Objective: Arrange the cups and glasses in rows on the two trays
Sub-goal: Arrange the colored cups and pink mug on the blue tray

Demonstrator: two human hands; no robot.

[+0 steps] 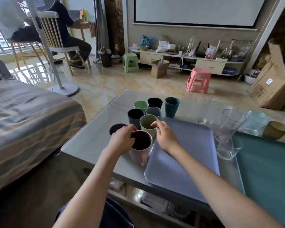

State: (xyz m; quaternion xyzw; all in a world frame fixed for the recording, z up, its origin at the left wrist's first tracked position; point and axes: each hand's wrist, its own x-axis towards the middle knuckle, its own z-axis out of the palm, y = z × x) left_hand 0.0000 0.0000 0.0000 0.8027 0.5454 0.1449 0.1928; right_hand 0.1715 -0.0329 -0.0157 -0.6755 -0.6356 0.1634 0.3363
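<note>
A lavender tray (187, 155) lies empty on the table, with a teal tray (266, 171) to its right. My left hand (122, 139) grips the rim of a pink cup (141, 147) standing just left of the lavender tray. My right hand (164, 135) pinches the rim of a light green cup (147, 123) behind it. Several more plastic cups cluster beyond: a dark one (117, 128), a navy one (135, 115), a grey-blue one (154, 111), a green one (140, 105), a black one (155, 102) and a teal one (172, 106).
Clear glasses (227, 124) stand between and behind the trays, with an amber glass (275, 130) at the far right. A striped sofa (23, 122) is to the left of the table (92, 142). Pink stool (198, 82), boxes and seated people lie beyond.
</note>
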